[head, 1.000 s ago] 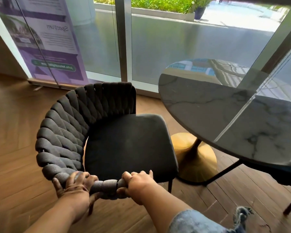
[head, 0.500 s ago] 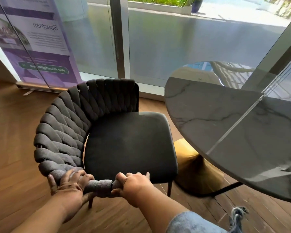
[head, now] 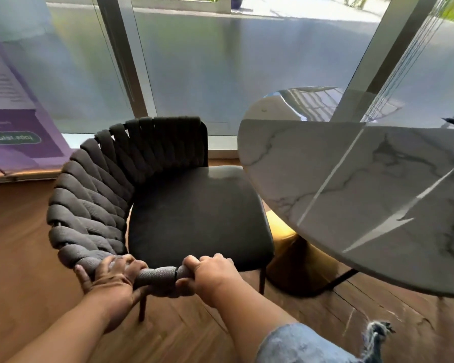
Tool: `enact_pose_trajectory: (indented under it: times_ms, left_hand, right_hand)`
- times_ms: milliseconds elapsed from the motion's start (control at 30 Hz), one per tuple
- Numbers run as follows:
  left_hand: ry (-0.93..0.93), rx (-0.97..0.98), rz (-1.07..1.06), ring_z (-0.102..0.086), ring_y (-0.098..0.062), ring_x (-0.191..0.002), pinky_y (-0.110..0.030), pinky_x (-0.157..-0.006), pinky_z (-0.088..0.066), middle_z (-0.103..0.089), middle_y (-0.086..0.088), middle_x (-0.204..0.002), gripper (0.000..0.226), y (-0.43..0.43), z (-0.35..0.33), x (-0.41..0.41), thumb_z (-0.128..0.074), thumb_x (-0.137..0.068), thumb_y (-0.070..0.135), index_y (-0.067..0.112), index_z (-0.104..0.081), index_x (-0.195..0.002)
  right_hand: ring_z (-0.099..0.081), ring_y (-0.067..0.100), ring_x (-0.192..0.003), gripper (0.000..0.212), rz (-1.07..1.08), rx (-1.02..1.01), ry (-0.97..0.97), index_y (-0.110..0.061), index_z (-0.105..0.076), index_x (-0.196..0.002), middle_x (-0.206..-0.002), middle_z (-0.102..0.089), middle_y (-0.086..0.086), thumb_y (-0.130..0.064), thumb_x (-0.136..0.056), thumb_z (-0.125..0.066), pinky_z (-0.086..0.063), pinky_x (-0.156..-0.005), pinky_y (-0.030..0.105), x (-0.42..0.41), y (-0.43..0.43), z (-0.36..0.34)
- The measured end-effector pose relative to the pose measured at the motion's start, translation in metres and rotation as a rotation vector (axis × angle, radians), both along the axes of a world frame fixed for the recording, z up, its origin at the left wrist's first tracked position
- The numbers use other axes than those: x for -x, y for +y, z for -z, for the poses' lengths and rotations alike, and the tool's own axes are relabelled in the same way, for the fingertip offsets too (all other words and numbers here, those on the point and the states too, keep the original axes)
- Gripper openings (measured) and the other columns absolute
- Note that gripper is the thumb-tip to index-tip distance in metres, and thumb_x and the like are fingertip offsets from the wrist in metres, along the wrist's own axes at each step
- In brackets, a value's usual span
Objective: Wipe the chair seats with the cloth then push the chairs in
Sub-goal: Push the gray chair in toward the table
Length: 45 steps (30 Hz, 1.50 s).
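Observation:
A dark grey chair [head: 194,216] with a woven rope backrest [head: 89,200] stands in front of me, its seat pointing right toward a round marble table [head: 364,195]. The seat's right edge now slips just under the tabletop's rim. My left hand [head: 110,276] and my right hand [head: 210,273] both grip the near end of the woven rim, side by side. A pale blue cloth [head: 299,347] lies draped over my right forearm, with a frayed end hanging at the lower right.
The table stands on a gold cone base [head: 294,252] with a thin dark floor ring. Glass window walls with a metal post [head: 126,61] run behind the chair. A purple banner [head: 13,127] stands at the left on the wooden floor [head: 16,258].
The chair has slid right toward the table with both hands on its rim; the seat edge now reaches under the tabletop. The view has moved closer.

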<state>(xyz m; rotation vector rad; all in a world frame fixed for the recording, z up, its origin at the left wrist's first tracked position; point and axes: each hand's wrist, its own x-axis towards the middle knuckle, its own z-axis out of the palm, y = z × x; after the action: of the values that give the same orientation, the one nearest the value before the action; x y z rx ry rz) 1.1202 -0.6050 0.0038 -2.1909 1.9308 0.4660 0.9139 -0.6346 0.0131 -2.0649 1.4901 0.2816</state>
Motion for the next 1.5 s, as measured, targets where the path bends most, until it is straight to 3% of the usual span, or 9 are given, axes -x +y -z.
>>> enact_pose_trajectory:
  times_ms: [267, 600, 800, 1000, 1333, 1500]
  left_hand:
    - [-0.038, 0.016, 0.059, -0.027, -0.024, -0.128, -0.072, -0.107, 0.000, -0.039, 0.007, -0.124, 0.036, -0.049, -0.006, 0.032, -0.039, -0.086, 0.063, 0.044, -0.040, -0.116]
    - [-0.064, 0.038, 0.137, -0.030, -0.023, -0.124, -0.069, -0.108, -0.001, -0.041, 0.006, -0.118, 0.033, -0.108, -0.006, 0.028, -0.042, -0.086, 0.061, 0.042, -0.041, -0.113]
    - [-0.102, 0.079, 0.210, -0.031, -0.021, -0.128, -0.063, -0.112, -0.002, -0.040, 0.007, -0.118, 0.032, -0.141, -0.006, 0.023, -0.039, -0.088, 0.059, 0.040, -0.038, -0.114]
    - [-0.143, 0.095, 0.253, -0.032, -0.022, -0.127, -0.060, -0.114, -0.004, -0.039, 0.005, -0.121, 0.034, -0.145, -0.004, 0.020, -0.039, -0.089, 0.057, 0.033, -0.036, -0.113]
    - [-0.081, 0.115, 0.302, -0.032, -0.023, -0.123, -0.059, -0.112, 0.001, -0.039, 0.008, -0.113, 0.034, -0.151, -0.002, 0.017, -0.042, -0.088, 0.058, 0.035, -0.040, -0.112]
    - [-0.194, 0.117, 0.339, -0.035, -0.023, -0.123, -0.053, -0.110, -0.010, -0.043, 0.004, -0.117, 0.037, -0.169, -0.002, 0.018, -0.038, -0.088, 0.060, 0.032, -0.039, -0.112]
  right_hand:
    - [-0.042, 0.031, -0.116, 0.042, 0.060, 0.003, 0.071, -0.031, -0.043, -0.117, -0.124, -0.056, 0.003, -0.062, -0.089, -0.040, -0.033, -0.098, 0.051, 0.023, -0.046, -0.003]
    - [-0.041, 0.031, -0.113, 0.042, 0.143, 0.041, 0.004, -0.032, -0.044, -0.118, -0.120, -0.054, 0.001, -0.062, -0.090, -0.040, -0.035, -0.094, 0.053, 0.025, -0.083, 0.005]
    - [-0.040, 0.034, -0.118, 0.040, 0.172, 0.012, -0.016, -0.031, -0.044, -0.118, -0.120, -0.052, 0.001, -0.059, -0.091, -0.041, -0.021, -0.104, 0.066, 0.019, -0.108, 0.004]
    - [-0.040, 0.034, -0.118, 0.040, 0.174, 0.021, -0.022, -0.031, -0.044, -0.118, -0.121, -0.053, 0.001, -0.060, -0.091, -0.040, -0.015, -0.105, 0.070, 0.016, -0.110, 0.004]
    - [-0.039, 0.032, -0.117, 0.037, 0.257, 0.084, -0.052, -0.032, -0.045, -0.117, -0.120, -0.053, 0.002, -0.058, -0.092, -0.039, -0.024, -0.102, 0.065, 0.014, -0.101, 0.007]
    - [-0.039, 0.032, -0.116, 0.036, 0.281, 0.047, -0.056, -0.031, -0.046, -0.114, -0.119, -0.053, 0.001, -0.058, -0.092, -0.040, -0.026, -0.100, 0.067, 0.014, -0.116, 0.005]
